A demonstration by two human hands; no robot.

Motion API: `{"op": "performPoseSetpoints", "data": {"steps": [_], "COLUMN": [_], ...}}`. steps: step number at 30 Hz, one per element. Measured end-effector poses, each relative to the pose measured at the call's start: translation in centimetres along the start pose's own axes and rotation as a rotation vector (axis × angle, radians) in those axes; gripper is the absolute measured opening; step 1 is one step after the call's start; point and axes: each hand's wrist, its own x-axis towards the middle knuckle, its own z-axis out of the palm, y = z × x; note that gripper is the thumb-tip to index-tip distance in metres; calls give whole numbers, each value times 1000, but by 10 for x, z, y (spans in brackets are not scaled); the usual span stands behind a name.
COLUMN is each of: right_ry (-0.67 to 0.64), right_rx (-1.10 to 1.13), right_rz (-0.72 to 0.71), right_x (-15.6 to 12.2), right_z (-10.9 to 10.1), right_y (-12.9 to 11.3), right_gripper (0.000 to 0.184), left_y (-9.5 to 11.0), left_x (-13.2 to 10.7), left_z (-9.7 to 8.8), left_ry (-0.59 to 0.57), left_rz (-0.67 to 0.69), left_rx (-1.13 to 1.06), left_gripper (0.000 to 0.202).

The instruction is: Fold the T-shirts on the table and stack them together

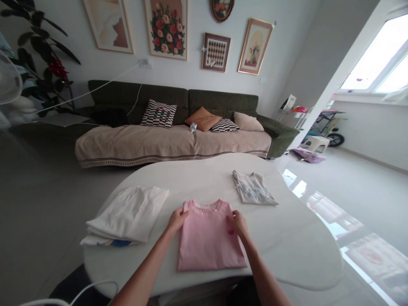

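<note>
Resting on cloth: the left hand [176,221] and right hand [238,224], one on each side of a pink T-shirt [207,244], forearms bare.
Fingers: both sets curl narrowly against the upper edges, the left fingers [182,215] beside the collar, the right fingers [230,219] on the shoulder; whether they pinch the cloth cannot be told.
Location: pink T-shirt on the near side of a white curved desk [287,250], collar pointing away.
Fold state: squared, flat rectangle, sleeves out of sight; all three garments in view lie folded.
Left neighbour: white folded garment [127,212], just beside the left hand, layered, with a blue print [120,243] at its lower edge.
Far neighbour: pale grey printed T-shirt [254,188], folded, well apart from the hands.
Containers: none holds the garments; a metal trolley [291,114] beyond the sofa carries papers and an orange item.
Beyond the desk: olive-green sofa [223,100], beige throw [137,142], patterned cushion [158,113], terracotta cushion [202,119].
Wall: framed rose picture [167,27] among other framed pictures.
</note>
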Motion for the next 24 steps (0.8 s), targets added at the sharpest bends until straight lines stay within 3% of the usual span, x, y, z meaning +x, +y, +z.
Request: {"op": "performPoseSetpoints", "data": {"steps": [5,8,11,13,17,20,24], "right_ry": [-73,-57,-17,26,148,245,324], "right_rx": [-62,-78,-14,37,36,-7,-36], "right_rz": [-1,-31,-88,-98,-61,-39,-13], "right_x": [-23,-37,-42,-37,-5,34,91], "right_z": [-3,0,-6,-22,-72,-111,-148], "right_y": [21,22,19,21,37,50,63], "right_gripper": [8,8,14,16,24,27,28], "left_y": [-18,-21,-6,13,64,98,131], "left_x": [-29,-40,-45,-43,-16,20,71], "left_z": [1,11,26,37,73,116,179], "left_ry": [-84,-103,-107,-143,-262,-338,-341], "left_rz": [-22,-10,23,37,68,96,89], "left_rx": [89,-22,-250,-353,-494,-595,-642], "left_gripper": [18,28,38,42,43,41,36]}}
